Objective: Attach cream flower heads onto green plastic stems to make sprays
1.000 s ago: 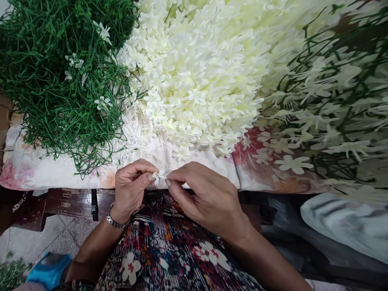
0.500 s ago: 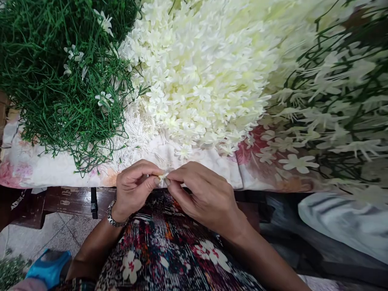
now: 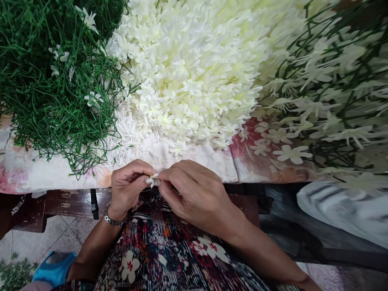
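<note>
A small white artificial flower [image 3: 153, 180] is pinched between the fingertips of both hands, just over the front edge of the table. My left hand [image 3: 129, 186], with a metal watch band at the wrist, grips it from the left with thumb and forefinger. From the right, my right hand [image 3: 197, 194] closes its thumb and forefinger on the same flower, covering part of it. Behind the hands lie a heap of loose white flowers [image 3: 194, 85], thin white stamen strands [image 3: 129, 131] and a tangle of green plastic stems [image 3: 60, 109].
A flowered cloth [image 3: 209, 161] covers the table. On the right stand green stems bearing white flowers [image 3: 292, 153]. A light trouser leg [image 3: 342, 210] of another person shows below them. At lower left are a blue object [image 3: 54, 268] and more greenery [image 3: 16, 275] on the floor.
Both hands have shifted slightly left in view, along with a small shift of the whole scene. The flower between the fingertips now shows its petals more plainly.
</note>
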{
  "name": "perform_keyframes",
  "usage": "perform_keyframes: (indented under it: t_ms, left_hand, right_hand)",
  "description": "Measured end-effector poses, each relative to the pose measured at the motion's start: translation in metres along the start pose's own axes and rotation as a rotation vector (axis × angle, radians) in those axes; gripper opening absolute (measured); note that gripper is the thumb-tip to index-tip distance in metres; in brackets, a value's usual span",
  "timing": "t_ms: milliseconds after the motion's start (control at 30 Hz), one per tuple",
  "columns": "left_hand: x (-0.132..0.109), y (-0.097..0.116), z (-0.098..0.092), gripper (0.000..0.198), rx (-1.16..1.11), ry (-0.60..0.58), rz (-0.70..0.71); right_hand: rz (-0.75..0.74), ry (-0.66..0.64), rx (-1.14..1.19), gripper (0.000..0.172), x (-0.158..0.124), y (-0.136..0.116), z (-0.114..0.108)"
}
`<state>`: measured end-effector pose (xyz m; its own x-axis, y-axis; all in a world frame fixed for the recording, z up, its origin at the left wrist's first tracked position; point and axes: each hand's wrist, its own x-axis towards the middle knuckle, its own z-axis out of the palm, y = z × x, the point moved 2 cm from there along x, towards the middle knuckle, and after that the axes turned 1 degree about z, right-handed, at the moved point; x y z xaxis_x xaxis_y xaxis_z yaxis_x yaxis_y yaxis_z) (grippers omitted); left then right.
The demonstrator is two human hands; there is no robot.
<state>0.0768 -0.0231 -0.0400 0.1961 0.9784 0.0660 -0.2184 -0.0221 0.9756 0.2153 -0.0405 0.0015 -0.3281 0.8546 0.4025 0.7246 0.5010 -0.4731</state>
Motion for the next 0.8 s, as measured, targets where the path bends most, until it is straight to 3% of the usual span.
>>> perform_keyframes:
  t_ms: [233,467,600,667,800]
  left_hand:
    - [0.001,0.013,0.004,0.019,0.358,-0.078,0.177]
    - [-0.002,0.007,0.014,0.013,0.349,-0.110,0.137]
    - [-0.003,0.009,0.022,0.019,0.486,-0.187,0.162]
    - [-0.003,0.011,0.021,0.025,0.583,-0.203,0.218]
    - [0.001,0.013,0.006,0.022,0.741,-0.127,0.321]
  right_hand:
    - [0.030,0.023,0.019,0.012,-0.001,0.001,0.004]
    - [0.119,0.060,0.257,0.005,-0.011,0.012,0.006]
    - [0.192,0.041,0.337,0.006,-0.021,0.024,0.002]
    - [0.216,0.032,0.331,0.008,-0.026,0.029,-0.001]
    - [0.219,0.076,0.209,0.009,-0.034,0.041,-0.008]
